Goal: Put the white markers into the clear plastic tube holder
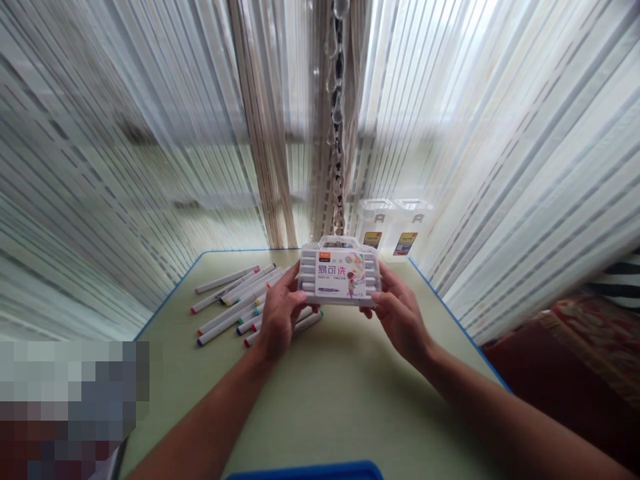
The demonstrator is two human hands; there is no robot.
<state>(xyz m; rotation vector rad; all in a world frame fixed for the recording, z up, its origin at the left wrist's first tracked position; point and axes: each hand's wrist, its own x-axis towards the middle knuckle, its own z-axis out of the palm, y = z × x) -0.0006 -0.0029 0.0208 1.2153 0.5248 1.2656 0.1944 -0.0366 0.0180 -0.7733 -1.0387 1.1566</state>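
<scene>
A clear plastic marker case (340, 273) with a carry handle and a colourful printed label is held up above the pale green table (330, 400). My left hand (280, 313) grips its left end, fingers wrapped round the side. My right hand (400, 313) grips its right end the same way. Several white markers (235, 297) with coloured caps lie loose on the table to the left, partly hidden behind my left hand.
Two clear plastic bins (395, 227) with labels stand at the table's far edge against striped sheer curtains (150, 153). The table has a blue rim (450, 307). A dark red seat (575, 373) lies to the right.
</scene>
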